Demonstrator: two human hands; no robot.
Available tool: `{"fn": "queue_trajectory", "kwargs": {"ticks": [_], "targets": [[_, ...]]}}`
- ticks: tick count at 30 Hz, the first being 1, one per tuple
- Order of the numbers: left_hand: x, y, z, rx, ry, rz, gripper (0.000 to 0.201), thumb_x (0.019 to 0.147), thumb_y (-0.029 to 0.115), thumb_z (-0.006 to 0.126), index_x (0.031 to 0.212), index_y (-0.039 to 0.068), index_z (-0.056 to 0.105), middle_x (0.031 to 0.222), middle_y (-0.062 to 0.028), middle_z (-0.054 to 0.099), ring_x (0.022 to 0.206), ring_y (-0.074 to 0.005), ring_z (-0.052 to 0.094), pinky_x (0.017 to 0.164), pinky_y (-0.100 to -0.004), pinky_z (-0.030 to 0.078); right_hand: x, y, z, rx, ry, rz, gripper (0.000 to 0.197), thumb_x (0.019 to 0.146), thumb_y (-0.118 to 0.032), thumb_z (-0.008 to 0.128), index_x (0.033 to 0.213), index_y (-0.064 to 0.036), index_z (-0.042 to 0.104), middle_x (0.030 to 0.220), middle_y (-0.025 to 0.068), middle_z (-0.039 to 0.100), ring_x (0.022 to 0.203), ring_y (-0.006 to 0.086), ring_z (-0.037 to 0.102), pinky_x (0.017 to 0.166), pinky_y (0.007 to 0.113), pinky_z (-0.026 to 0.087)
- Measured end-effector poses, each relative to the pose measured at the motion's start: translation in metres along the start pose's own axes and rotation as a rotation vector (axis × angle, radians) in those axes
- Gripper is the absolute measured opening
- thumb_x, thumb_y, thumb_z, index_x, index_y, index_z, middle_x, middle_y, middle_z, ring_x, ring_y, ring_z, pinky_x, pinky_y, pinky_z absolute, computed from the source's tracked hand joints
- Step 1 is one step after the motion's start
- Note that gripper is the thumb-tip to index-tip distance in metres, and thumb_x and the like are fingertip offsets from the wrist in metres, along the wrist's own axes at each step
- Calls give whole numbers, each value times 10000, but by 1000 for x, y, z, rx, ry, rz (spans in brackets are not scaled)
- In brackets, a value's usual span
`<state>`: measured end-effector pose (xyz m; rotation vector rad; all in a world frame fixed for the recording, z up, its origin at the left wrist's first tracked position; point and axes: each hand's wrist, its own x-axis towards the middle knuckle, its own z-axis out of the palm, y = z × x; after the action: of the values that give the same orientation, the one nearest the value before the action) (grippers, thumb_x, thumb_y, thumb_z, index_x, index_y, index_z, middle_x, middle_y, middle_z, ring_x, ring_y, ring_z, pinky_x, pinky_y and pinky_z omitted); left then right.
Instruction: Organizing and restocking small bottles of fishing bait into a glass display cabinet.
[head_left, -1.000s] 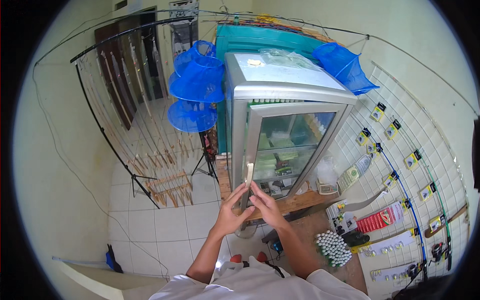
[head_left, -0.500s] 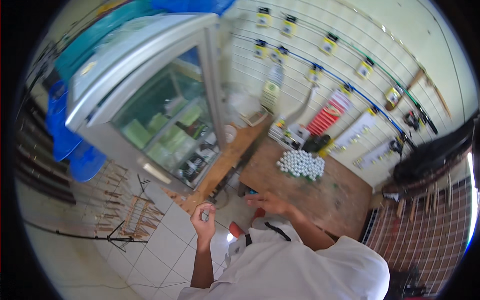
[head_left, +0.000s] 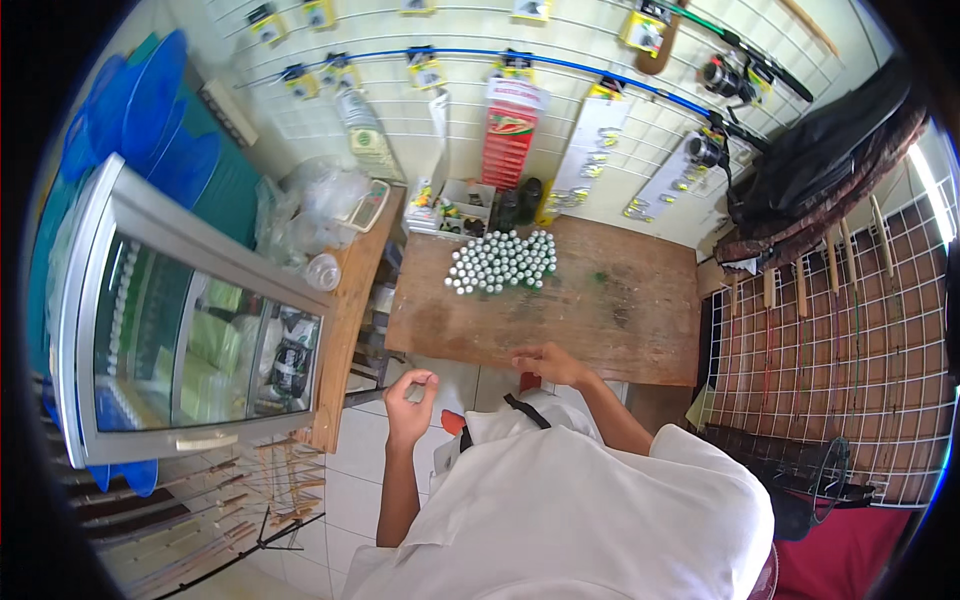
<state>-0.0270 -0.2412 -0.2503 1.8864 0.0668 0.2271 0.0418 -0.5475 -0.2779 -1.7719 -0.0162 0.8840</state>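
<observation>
The left hand (head_left: pixel 410 398) was curled narrowly, fingertips pinched on something too small to tell, above the floor tiles. The right hand (head_left: pixel 548 365) rested loosely open at the wooden worktop (head_left: pixel 620 310) edge. The small capped bottles (head_left: pixel 502 262) looked light, rigid, best gripped around their sides.

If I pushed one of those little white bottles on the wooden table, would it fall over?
Probably yes. The small white bottles look narrow and upright, so a single one would likely tip easily and then roll. They stand packed close together on the wooden table, so a push might knock neighbours over too. They look light.
</observation>
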Motion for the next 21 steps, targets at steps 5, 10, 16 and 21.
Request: {"fn": "queue_trajectory", "kwargs": {"ticks": [5, 10, 16, 21], "targets": [[32, 22, 70, -22, -133, 29, 81, 874, 33, 737, 909, -20, 687, 829, -82, 725, 766, -138, 679, 744, -291, 536, -5, 21, -53, 136, 62, -33, 514, 958, -318, 640, 1349, 13, 591, 1114, 155, 715, 910, 200, 689, 756, 321, 550], [60, 50, 142, -30, -257, -29, 88, 884, 53, 727, 925, -17, 693, 843, -79, 728, 786, -142, 692, 761, -290, 540, 5, 41, -111, 158, 133, -34, 458, 958, -272, 670, 1315, 10, 623, 1123, 100, 715, 983, 172, 675, 884, 345, 518], [82, 59, 198, 23, -352, -108, 115, 906, 94, 709, 976, 3, 709, 898, -77, 741, 852, -157, 704, 803, -292, 542, 27, 49, -159, 123, 168, -103, 431, 944, -260, 684, 1279, 8, 642, 1062, 89, 728, 954, 176, 690, 849, 327, 514], [97, 18, 227, -48, -420, -284, 244, 914, 88, 692, 1132, -19, 669, 1015, -104, 743, 941, -180, 707, 865, -317, 550, 50, 54, -175, 155, 155, -26, 391, 942, -224, 680, 1267, -10, 653, 1071, 81, 728, 957, 150, 671, 825, 304, 524]]}}
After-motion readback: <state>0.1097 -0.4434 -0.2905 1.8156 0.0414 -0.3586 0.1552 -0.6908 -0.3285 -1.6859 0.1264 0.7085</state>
